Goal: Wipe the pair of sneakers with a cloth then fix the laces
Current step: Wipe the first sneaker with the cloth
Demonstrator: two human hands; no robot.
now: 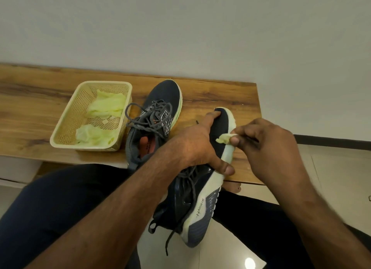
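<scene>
Evidently the left hand point(197, 146) clamps the tilted sneaker point(200, 178) against the bench point(40, 108) edge to steady it while the right hand point(265, 146) pinches a wadded cloth point(223, 138) onto its white sole, the other sneaker point(158, 114) waiting beside the basket point(66, 126).

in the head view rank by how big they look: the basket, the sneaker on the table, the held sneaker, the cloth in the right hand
1. held sneaker, though it is nearest the camera
2. basket and sneaker on the table: too close to rank
3. cloth, pinched by the right hand
</scene>
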